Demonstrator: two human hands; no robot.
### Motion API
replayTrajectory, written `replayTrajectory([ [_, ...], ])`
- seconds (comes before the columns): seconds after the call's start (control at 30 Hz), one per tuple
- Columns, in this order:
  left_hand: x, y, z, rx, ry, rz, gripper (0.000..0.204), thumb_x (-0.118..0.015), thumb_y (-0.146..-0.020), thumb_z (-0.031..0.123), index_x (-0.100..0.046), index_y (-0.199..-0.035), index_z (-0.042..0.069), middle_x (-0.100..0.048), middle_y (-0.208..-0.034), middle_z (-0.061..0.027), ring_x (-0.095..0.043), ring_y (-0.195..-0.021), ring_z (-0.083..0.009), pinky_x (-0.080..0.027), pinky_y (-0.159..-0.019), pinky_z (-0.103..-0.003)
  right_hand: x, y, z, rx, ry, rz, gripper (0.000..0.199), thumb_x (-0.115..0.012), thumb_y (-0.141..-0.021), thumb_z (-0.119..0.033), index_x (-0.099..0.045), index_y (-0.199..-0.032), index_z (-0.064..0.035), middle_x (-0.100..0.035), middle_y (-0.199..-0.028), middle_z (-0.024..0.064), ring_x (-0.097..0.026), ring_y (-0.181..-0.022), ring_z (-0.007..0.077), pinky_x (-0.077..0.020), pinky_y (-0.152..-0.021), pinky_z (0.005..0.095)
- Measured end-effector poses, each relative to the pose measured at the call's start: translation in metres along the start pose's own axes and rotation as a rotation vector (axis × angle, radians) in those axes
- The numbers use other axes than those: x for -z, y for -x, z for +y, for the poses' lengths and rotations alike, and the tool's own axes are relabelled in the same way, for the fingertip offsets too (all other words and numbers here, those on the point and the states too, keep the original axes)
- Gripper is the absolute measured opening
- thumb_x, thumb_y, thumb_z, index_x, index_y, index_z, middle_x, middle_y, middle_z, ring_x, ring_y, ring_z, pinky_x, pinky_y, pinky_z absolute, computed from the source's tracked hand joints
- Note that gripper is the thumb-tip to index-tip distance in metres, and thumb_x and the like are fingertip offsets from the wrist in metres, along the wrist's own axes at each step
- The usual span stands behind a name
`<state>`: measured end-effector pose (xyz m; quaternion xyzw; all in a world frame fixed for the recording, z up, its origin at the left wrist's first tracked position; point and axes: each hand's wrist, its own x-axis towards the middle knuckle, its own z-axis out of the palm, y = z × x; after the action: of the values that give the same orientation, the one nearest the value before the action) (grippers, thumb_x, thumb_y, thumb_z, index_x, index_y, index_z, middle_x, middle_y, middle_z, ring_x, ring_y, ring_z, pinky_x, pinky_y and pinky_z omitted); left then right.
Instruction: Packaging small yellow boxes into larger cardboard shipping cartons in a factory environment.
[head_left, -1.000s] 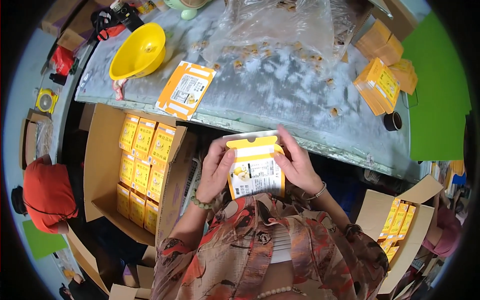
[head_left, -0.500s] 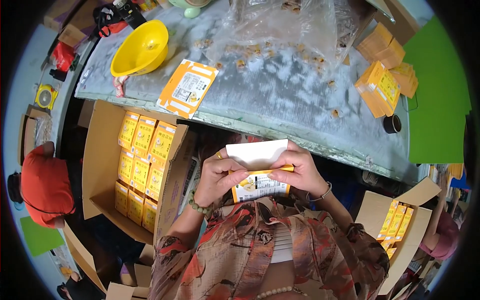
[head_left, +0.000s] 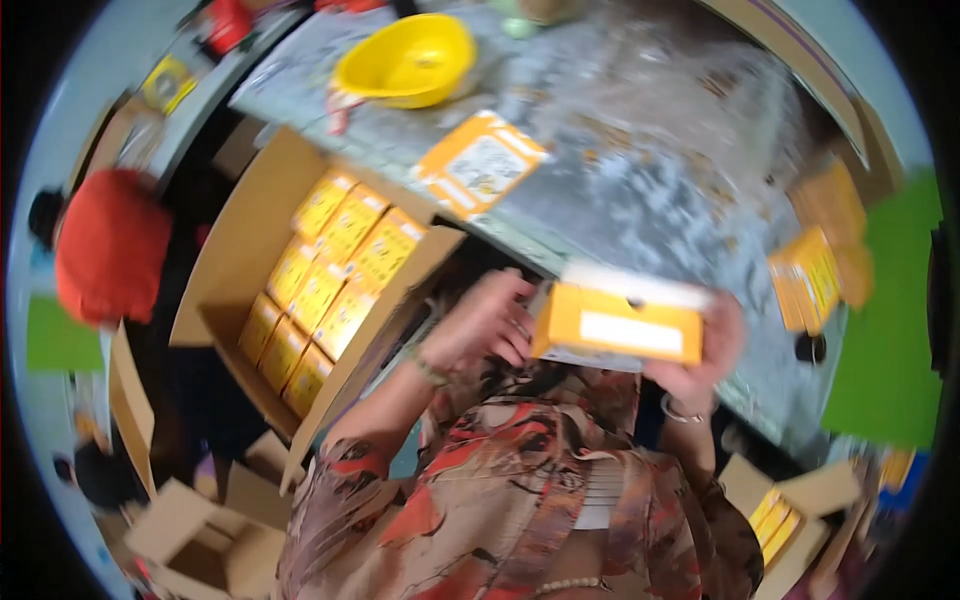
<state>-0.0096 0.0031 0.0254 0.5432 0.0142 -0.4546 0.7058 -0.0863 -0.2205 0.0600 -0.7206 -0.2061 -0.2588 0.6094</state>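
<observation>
My right hand (head_left: 715, 345) grips the right end of a small yellow-orange carton (head_left: 640, 322), held in front of my chest. The carton stands opened out into a box shape, with a white label area on the side and a pale flap raised at the far edge. My left hand (head_left: 490, 318) is just left of the carton, apart from it, with fingers loosely bent and spread and nothing in them. Both hands are blurred by motion. On the table edge beyond lies a flat, unfolded orange-and-white carton (head_left: 482, 163).
Left of me a large cardboard box (head_left: 215, 290) holds rows of yellow cartons (head_left: 320, 290). On the table (head_left: 600, 215) are a yellow basin (head_left: 410, 62), clear plastic (head_left: 690, 90) with small wrapped pieces, and stacked flat cartons (head_left: 805, 275). Another person in red (head_left: 112, 245) is at far left.
The carton, held flat in both hands before, is now opened into a box shape in my right hand and moved right. My left hand has let go. The view has turned.
</observation>
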Motion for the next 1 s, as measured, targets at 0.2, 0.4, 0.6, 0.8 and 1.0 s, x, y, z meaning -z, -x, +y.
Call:
replayTrajectory([
  [0.2,0.008,0.003,-0.002,-0.122,0.587,-0.271,0.039,-0.056,-0.075,0.025,-0.043,-0.103,0.001,-0.05,-0.098,-0.0118,-0.05,-0.093,-0.0217,-0.042,-0.081,-0.032,-0.051,-0.046,-0.017,0.2,-0.135,-0.496,0.07,-0.076,-0.049,-0.023,-0.043,-0.109,-0.0085,-0.054,-0.094,0.0119,-0.053,-0.086,0.0338,-0.0419,-0.075,0.038],
  [0.4,0.115,0.058,0.022,-0.613,0.763,0.307,0.047,-0.054,-0.07,0.004,-0.034,-0.113,0.008,-0.042,-0.112,-0.0104,-0.044,-0.102,-0.0248,-0.036,-0.088,-0.04,-0.061,-0.064,0.026,-0.116,0.134,-0.402,0.065,-0.063,-0.066,-0.013,-0.03,-0.119,0.0024,-0.039,-0.115,0.0122,-0.043,-0.101,0.0202,-0.0295,-0.089,0.0317],
  [0.6,0.315,0.109,-0.043,-0.91,0.714,1.112,0.062,-0.054,-0.07,-0.003,-0.02,-0.118,0.014,-0.041,-0.109,-0.0108,-0.044,-0.097,-0.0268,-0.041,-0.072,-0.052,-0.039,-0.012,0.093,-0.606,0.209,-0.155,0.052,-0.055,-0.071,-0.002,-0.035,-0.119,-0.0029,-0.041,-0.114,0.0092,-0.048,-0.094,0.0164,-0.0381,-0.081,0.0275],
  [0.8,0.403,0.085,-0.087,-0.836,0.827,1.56,0.061,-0.054,-0.07,-0.003,-0.018,-0.117,0.013,-0.046,-0.1,-0.0116,-0.053,-0.072,-0.0242,-0.046,-0.049,-0.038,-0.035,0.011,0.1,-0.759,0.25,-0.161,0.041,-0.05,-0.076,0.0,-0.037,-0.115,-0.0015,-0.043,-0.111,0.0059,-0.049,-0.089,0.0121,-0.0389,-0.077,0.0233],
  [1.0,0.453,0.048,-0.11,-0.722,0.838,1.716,0.065,-0.059,-0.067,0.003,-0.02,-0.119,0.008,-0.045,-0.101,-0.0179,-0.053,-0.078,-0.0287,-0.046,-0.055,-0.04,-0.036,0.012,0.109,-0.809,0.354,-0.152,0.035,-0.051,-0.074,0.0,-0.044,-0.108,-0.0012,-0.047,-0.099,0.0056,-0.05,-0.086,0.0128,-0.0415,-0.075,0.0247],
])
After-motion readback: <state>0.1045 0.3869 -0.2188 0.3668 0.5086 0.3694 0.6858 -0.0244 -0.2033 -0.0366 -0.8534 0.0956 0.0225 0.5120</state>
